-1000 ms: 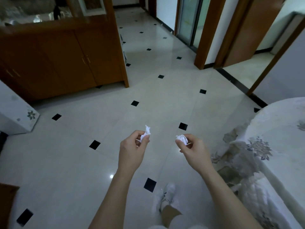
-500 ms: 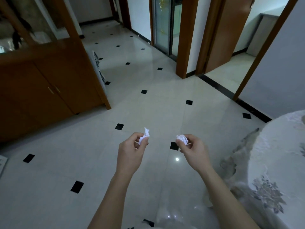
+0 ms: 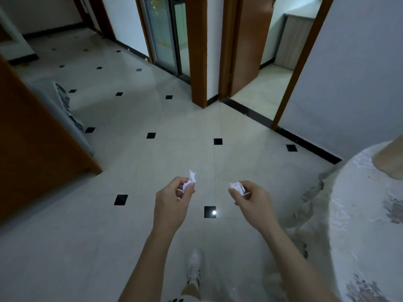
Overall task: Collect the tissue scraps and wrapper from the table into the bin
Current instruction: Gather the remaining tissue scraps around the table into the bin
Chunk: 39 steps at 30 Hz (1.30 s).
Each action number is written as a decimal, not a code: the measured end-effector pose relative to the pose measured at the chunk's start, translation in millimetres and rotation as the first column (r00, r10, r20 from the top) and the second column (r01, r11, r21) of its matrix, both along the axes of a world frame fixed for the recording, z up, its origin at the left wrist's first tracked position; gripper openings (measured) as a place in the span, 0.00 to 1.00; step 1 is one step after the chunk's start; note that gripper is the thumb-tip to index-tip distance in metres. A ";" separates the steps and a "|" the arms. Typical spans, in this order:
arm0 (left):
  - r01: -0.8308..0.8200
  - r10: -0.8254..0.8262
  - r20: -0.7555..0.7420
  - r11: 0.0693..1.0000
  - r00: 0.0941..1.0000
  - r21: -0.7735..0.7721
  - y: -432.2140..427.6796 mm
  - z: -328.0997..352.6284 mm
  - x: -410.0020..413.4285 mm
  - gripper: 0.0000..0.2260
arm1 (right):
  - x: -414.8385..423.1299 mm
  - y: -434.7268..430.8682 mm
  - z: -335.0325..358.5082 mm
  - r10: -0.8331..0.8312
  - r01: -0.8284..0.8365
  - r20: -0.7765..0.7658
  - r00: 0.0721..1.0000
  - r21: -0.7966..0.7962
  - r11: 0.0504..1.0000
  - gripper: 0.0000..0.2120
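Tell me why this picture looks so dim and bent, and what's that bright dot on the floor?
Head view: dim, bluish light, no hard shadows; the dot is glare on the glossy floor, on a black tile; the wide lens bows the door frames; the tissue scraps in the left hand and right hand look sharp, the tablecloth softer.

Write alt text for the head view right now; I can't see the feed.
The left hand pinches one crumpled white tissue scrap and the right hand a second scrap, held over a pale tiled floor. A cloth-draped table shows at the right edge; no bin is visible.
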<state>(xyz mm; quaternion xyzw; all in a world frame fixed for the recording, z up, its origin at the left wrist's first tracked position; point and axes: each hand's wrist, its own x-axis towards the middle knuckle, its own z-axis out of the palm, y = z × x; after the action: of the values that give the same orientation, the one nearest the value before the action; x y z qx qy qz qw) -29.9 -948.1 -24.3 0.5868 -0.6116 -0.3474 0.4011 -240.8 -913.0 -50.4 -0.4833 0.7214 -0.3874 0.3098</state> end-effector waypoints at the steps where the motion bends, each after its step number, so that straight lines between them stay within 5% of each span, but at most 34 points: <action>1: 0.040 -0.040 0.005 0.999 0.999 -0.006 -27.5 -0.3 -6.6 0.05 | -6.2 -20.1 0.8 -0.035 0.035 -0.009 0.999 -0.002 0.999 0.10; 6: 0.164 -0.163 0.020 0.986 0.986 -0.016 -128.7 6.4 -29.2 0.05 | -26.2 -93.5 13.2 -0.147 0.147 -0.027 0.989 -0.021 0.989 0.18; 20: 0.546 -0.546 0.035 0.838 0.837 0.004 -290.4 -0.1 -178.5 0.05 | -126.2 -170.6 6.1 -0.552 0.553 -0.050 0.832 -0.005 0.833 0.11; 39: 0.795 -0.780 0.164 0.603 0.604 -0.061 -425.8 16.2 -507.8 0.01 | -426.1 -274.4 18.6 -0.776 0.775 0.026 0.630 -0.078 0.627 0.08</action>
<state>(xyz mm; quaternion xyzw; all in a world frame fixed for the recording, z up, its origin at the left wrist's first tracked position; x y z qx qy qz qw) -537.7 -1373.9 -8.1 0.2501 -0.8514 -0.4126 0.2058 -667.0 -1187.5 -31.8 -0.1404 0.8442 -0.5096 0.0893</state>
